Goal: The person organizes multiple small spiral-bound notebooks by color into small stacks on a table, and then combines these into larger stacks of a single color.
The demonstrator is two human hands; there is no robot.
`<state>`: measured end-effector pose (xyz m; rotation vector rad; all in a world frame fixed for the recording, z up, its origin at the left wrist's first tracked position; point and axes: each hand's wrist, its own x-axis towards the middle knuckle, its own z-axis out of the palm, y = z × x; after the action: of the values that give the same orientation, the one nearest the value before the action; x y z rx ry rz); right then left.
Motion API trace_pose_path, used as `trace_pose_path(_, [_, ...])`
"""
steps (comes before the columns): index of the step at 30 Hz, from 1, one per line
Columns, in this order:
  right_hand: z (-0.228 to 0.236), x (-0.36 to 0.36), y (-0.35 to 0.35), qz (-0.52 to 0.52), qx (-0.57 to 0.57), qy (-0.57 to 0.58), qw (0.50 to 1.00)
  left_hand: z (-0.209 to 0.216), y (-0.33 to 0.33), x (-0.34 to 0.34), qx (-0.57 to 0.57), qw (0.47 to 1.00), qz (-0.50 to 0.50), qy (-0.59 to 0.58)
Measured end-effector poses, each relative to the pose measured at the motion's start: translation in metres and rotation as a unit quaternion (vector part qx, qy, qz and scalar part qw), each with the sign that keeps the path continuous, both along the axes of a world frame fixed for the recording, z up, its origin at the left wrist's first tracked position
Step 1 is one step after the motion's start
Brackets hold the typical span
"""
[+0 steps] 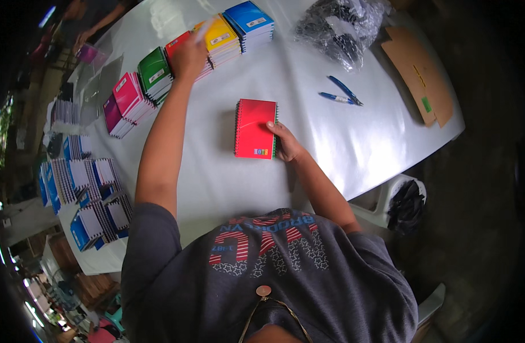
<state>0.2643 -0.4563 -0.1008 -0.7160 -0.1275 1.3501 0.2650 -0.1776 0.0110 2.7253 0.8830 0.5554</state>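
From the head view, your right hand [285, 143] is down on the white table [354, 143], fingers curled against the right edge of a red spiral notebook [255, 128]. The thumb lies on the red cover near its lower right corner, so the hand is steadying the notebook's edge rather than lifting it. That notebook lies flat, cover up, near the middle of the table, just in front of your chest, with its wire binding along the left side.

Your left hand [188, 57] is stretched far out across the table, over the row of notebook stacks at the far edge. It sits on the red stack [179, 46], between the green stack [155, 73] and the yellow stack [219, 39]. Something pale and blurred shows at its fingertips; whether the fingers are pinching it or lying spread, you cannot tell from here.

The row runs on: a blue stack [250, 23] at the right end, pink and magenta stacks [125, 103] at the left end. Further left, more notebooks [91, 194] stand packed on their edges, blue covers and white page blocks showing.

To the right of the red notebook, well apart from it, lie two blue pens [341, 94], touching each other. Beyond them sits a clear plastic bag of dark items [339, 28], and flat brown cardboard [419, 77] lies by the table's right end. At the top left, another person's hand [82, 39] rests near the table's far corner.
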Motion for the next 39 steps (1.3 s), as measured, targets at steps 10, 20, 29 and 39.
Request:
trace_pose_path(10, [-0.016, 0.001, 0.009, 0.005, 0.051, 0.114, 0.992, -0.040, -0.060, -0.048, -0.180, 0.875, -0.447, 0.038])
trace_pose_path(20, [0.000, 0.000, 0.009, 0.039, 0.031, 0.038, 0.998, -0.053, 0.010, 0.000, 0.274, 0.954, -0.116, -0.025])
trace_pose_path(29, [-0.011, 0.005, 0.006, 0.005, 0.100, 0.165, 0.981, -0.024, -0.029, -0.029, -0.483, 0.761, -0.298, -0.313])
trace_pose_path(39, [0.006, -0.005, 0.003, 0.049, 0.090, 0.010, 0.995, -0.067, -0.111, -0.120, -0.417, 0.890, -0.092, -0.160])
